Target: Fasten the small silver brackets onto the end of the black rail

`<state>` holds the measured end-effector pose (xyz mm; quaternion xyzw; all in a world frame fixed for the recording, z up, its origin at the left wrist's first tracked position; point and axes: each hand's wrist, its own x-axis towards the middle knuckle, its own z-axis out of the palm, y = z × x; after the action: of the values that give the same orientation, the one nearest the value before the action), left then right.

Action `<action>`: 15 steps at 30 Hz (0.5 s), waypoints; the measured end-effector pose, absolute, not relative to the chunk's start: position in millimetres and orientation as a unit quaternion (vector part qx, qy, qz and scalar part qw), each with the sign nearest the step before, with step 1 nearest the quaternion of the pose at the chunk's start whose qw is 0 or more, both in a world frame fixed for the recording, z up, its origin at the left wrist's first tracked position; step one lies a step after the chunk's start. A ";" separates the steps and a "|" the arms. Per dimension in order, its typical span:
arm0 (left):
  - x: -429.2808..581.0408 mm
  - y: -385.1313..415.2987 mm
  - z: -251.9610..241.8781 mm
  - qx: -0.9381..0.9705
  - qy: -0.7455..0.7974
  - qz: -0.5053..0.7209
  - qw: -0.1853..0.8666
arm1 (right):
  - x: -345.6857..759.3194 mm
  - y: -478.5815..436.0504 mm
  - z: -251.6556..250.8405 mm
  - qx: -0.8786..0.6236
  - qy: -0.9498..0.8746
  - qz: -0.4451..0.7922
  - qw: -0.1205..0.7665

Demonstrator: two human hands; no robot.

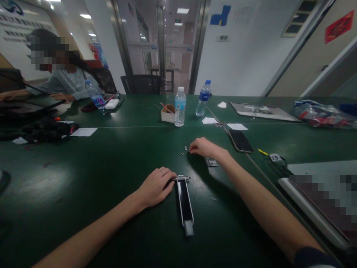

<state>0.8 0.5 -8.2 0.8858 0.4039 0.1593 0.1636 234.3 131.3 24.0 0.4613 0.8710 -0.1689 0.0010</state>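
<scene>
On the green table lies a long, narrow device (185,201) with a black face, a pale frame and a grey tab at its near end. A thin metal bolt (188,178) crosses its far end. My left hand (158,186) rests on the table to its left, fingers closed on the bolt's left end. My right hand (205,147) reaches down farther off, its fingertips pinched together at the tabletop; whatever they hold is hidden. Just left of those fingertips sit two small nuts (185,148). A small metal bracket (212,162) lies under my right wrist, partly covered.
Beyond my hands stand two water bottles (180,108) and a small open box (167,114). A phone (241,140) and a laptop (312,212) are on the right. Far left, a person (69,78) sits by black cables (47,128) and another bottle (95,97).
</scene>
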 end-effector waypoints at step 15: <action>1.9 0.4 -6.5 0.890 0.400 0.160 0.151 | 222.7 123.2 24.0 0.493 0.865 -0.085 0.043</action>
<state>1.9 0.4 -6.5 0.8897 0.4001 0.1600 0.1510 222.7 123.2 24.0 0.4928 0.8649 -0.0851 0.0434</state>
